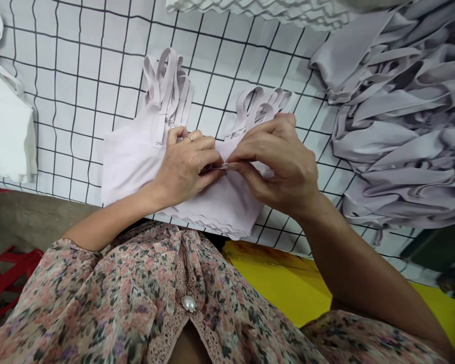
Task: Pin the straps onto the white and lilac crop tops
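Cloth (117,298) printed with flowers covers the person at six o'clock, with a pearl button (189,303) by its lace edging. A yellow surface (280,288) shows at five o'clock and a red stool (7,283) at eight. Left hand (191,164), toward nine and wearing a ring (188,138), and right hand (276,164), toward three, meet near the centre, each pinching a thin shiny piece (224,166) too small to name. Beneath them lies a stack of pale lilac tops (227,202), wavy hems toward six, straps (167,91) bunched toward eleven and one. All this rests on a checked tablecloth (72,101). White cloth (7,121) lies between nine and ten, a heap of lilac clothes (402,131) between two and three, and wavy-edged white fabric (265,10) at twelve.
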Available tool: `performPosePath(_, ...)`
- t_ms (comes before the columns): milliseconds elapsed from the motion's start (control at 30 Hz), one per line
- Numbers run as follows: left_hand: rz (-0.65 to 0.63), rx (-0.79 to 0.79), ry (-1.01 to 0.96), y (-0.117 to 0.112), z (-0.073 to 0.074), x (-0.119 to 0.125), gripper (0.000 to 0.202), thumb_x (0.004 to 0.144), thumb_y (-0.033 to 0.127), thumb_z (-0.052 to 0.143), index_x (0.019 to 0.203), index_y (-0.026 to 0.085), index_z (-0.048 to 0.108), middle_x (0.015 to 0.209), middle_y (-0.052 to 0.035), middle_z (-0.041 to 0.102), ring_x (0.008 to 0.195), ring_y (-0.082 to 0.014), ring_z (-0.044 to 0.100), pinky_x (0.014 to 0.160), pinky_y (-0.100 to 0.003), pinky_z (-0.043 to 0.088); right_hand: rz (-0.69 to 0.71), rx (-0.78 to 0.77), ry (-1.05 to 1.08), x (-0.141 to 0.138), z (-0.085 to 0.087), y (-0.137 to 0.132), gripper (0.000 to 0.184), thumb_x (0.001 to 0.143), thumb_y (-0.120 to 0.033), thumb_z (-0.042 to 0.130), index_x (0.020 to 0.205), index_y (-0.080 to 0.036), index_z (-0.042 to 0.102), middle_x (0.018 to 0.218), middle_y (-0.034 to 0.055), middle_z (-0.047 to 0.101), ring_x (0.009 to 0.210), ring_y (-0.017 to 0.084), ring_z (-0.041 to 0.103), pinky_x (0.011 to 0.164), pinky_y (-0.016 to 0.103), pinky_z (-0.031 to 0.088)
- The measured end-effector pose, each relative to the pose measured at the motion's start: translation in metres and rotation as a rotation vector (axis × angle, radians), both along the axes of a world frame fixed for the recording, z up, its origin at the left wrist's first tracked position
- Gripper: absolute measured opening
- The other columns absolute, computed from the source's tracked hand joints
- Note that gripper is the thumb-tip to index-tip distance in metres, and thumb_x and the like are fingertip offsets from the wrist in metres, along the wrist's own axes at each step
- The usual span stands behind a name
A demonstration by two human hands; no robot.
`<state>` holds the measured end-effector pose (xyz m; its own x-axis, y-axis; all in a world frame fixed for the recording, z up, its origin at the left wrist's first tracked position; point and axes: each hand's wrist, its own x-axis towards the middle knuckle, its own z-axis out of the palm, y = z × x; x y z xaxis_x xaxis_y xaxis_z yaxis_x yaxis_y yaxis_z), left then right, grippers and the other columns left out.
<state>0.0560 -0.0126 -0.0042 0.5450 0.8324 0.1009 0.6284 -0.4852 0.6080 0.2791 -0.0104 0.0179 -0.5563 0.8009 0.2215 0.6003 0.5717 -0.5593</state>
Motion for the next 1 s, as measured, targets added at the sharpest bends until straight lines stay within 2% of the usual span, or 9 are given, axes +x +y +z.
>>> performPosePath(100,-0.003,-0.011,0.001,0.0,0.001,0.0,0.022,0.107,0.04,0.066,0.09,0.026,0.072,0.085,0.0002,0.066,0.099,-0.0231,0.06,0.106,-0.047,0.033,-0.012,-0.089,-0.057,-0.001,0.001,-0.002,0.021,0.11,-0.033,0.053,0.096,-0.031,0.068,0.088,0.0059,0.073,0.103,0.034,0.068,0.102,0.063,0.048)
performPosePath(333,-0.009,-0.014,0.001,0.0,0.002,0.0,0.02,0.107,0.037,0.065,0.092,0.026,0.072,0.086,0.0004,0.067,0.1,-0.023,0.06,0.106,-0.047,0.033,-0.019,-0.055,-0.038,-0.003,0.002,-0.004,0.02,0.109,-0.03,0.056,0.092,-0.031,0.068,0.084,0.0043,0.074,0.099,0.032,0.067,0.1,0.062,0.05)
performPosePath(433,-0.01,-0.012,-0.006,0.0,0.001,0.001,0.02,0.107,0.038,0.065,0.093,0.026,0.072,0.086,0.0006,0.067,0.099,-0.0228,0.06,0.106,-0.047,0.033,-0.042,0.015,-0.021,-0.004,-0.002,-0.006,0.019,0.108,-0.026,0.058,0.092,-0.031,0.068,0.085,0.0028,0.074,0.097,0.03,0.067,0.104,0.062,0.048)
performPosePath(600,-0.009,-0.004,-0.012,-0.001,0.001,0.001,0.021,0.108,0.039,0.066,0.093,0.026,0.073,0.086,0.0011,0.066,0.098,-0.0223,0.06,0.106,-0.047,0.033,-0.02,0.207,0.127,-0.003,-0.012,-0.008,0.011,0.102,-0.019,0.065,0.1,-0.029,0.067,0.086,0.0001,0.074,0.094,0.026,0.066,0.104,0.058,0.048)
performPosePath(733,-0.011,-0.006,-0.002,-0.001,0.0,0.001,0.021,0.108,0.039,0.066,0.092,0.026,0.073,0.085,0.0011,0.066,0.097,-0.0225,0.06,0.107,-0.047,0.033,0.027,0.096,-0.005,0.002,-0.007,-0.004,0.011,0.105,-0.024,0.061,0.097,-0.028,0.068,0.085,0.0013,0.072,0.096,0.026,0.066,0.106,0.06,0.046)
performPosePath(833,-0.02,-0.005,-0.01,0.0,-0.001,0.0,0.02,0.107,0.038,0.066,0.092,0.026,0.073,0.085,0.0009,0.066,0.097,-0.0225,0.06,0.107,-0.047,0.033,0.059,-0.006,-0.098,0.005,0.002,0.001,0.019,0.107,-0.03,0.056,0.093,-0.028,0.068,0.082,0.0024,0.069,0.096,0.027,0.065,0.104,0.061,0.046)
performPosePath(1000,-0.042,-0.017,-0.047,0.002,-0.002,-0.004,0.018,0.106,0.036,0.067,0.094,0.026,0.076,0.084,0.0008,0.066,0.095,-0.0222,0.059,0.107,-0.047,0.032,0.106,-0.022,-0.167,0.002,0.011,0.009,0.033,0.111,-0.035,0.044,0.086,-0.026,0.063,0.077,0.0037,0.064,0.093,0.027,0.062,0.104,0.064,0.047)
